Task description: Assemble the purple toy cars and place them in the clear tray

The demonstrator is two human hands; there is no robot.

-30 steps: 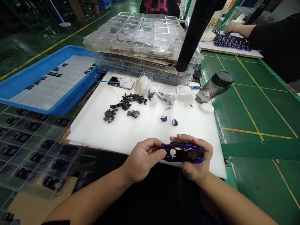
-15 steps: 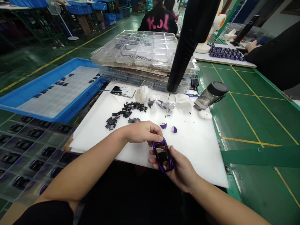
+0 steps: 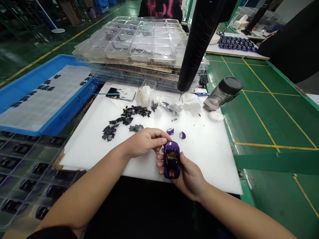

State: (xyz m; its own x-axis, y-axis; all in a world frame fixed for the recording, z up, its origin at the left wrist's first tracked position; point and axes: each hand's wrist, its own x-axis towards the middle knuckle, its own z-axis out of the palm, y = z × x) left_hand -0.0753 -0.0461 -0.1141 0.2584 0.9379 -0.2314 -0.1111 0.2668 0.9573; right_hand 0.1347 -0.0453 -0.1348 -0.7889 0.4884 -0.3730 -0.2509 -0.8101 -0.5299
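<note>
A glossy purple toy car body [image 3: 171, 146] with a dark, open cabin lies in my right hand [image 3: 190, 176], its nose pointing away from me. The right thumb presses its right side, while the fingertips show along its left side. My left hand [image 3: 147, 142] is closed at the car body's front left corner, with bent fingers and thumb on that edge. Just beyond on the white foam sheet [image 3: 211, 166] lie two small purple parts [image 3: 170, 131] with thin dark frames. Flat dark pieces [image 3: 136, 128] rest beyond my left hand, beside a heap of black bits [image 3: 132, 114].
A black flexible duct [image 3: 195, 49] hangs over the sheet's far side. Stacked clear compartment trays [image 3: 139, 63] stand behind, a blue tray [image 3: 59, 124] to the left. A dark-lidded bottle [image 3: 221, 94] leans at the right. Trays of car bodies [image 3: 27, 186] sit lower left; a person [image 3: 291, 46] is at far right.
The car body has turned from tilted to more upright, showing its glossy outside. My left hand has shifted slightly left along its front edge. The camera view has tipped down.
</note>
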